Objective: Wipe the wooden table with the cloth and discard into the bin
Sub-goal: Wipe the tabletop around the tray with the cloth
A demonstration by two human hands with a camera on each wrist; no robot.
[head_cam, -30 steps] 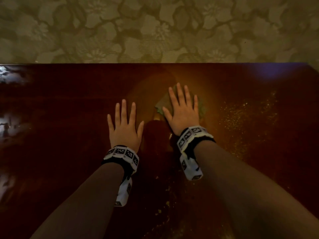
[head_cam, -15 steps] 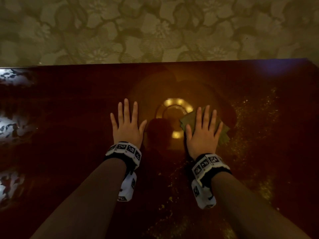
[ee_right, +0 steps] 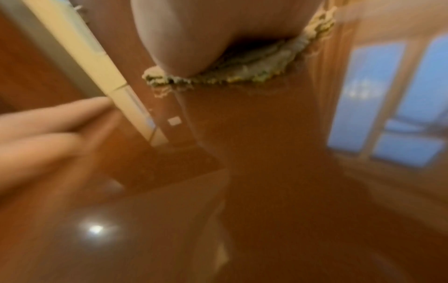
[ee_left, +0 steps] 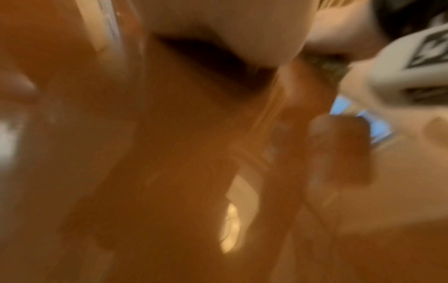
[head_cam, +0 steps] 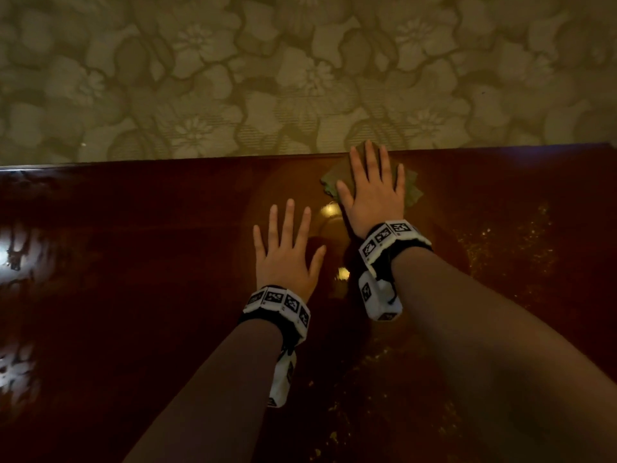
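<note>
Green cloth (head_cam: pixel 412 190), crumpled and flat on the bench (head_cam: pixel 133 262), at the far edge, right of centre; frayed pale-green rim shows in the right wrist view (ee_right: pixel 254 70). Bench dark red-brown wood, glossy, with reflected lights. Yellowish crumbs (head_cam: pixel 507 242) scattered on it right of the cloth, more near the front.

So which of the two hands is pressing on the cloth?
The right hand, up at the table's far edge, lies flat on the green cloth. The left hand rests flat on bare wood, nearer the person, touching no cloth.
</note>
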